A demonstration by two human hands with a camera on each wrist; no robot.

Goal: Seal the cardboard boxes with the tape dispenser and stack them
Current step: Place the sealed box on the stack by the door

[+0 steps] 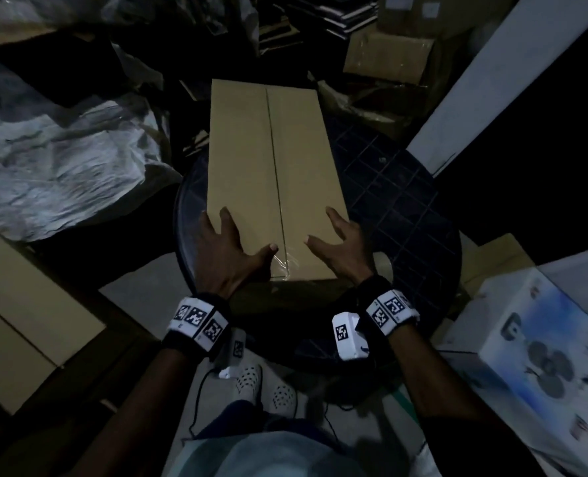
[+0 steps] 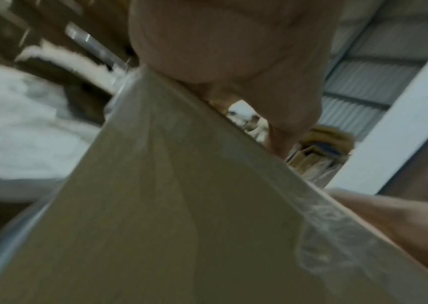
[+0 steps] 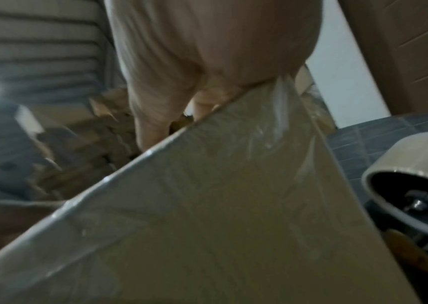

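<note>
A long brown cardboard box (image 1: pixel 271 173) lies on a dark round table (image 1: pixel 399 201), its two top flaps meeting along a centre seam. Clear tape (image 1: pixel 283 266) covers the seam at the near end and folds over the near face (image 2: pixel 337 232). My left hand (image 1: pixel 230 242) rests flat on the near left corner, fingers spread, thumb beside the seam. My right hand (image 1: pixel 340 239) rests flat on the near right corner, thumb pointing at the seam. The tape dispenser (image 3: pixel 410 189) with its clear roll lies on the table right of the box, mostly hidden behind my right wrist in the head view.
Flat cardboard boxes (image 1: pixel 17 315) lie at the lower left. A white printed carton (image 1: pixel 540 356) stands at the lower right. Crumpled plastic sheeting (image 1: pixel 55 160) fills the left. More cartons (image 1: pixel 388 60) pile up beyond the table, and a white pillar (image 1: pixel 512 74) rises at the right.
</note>
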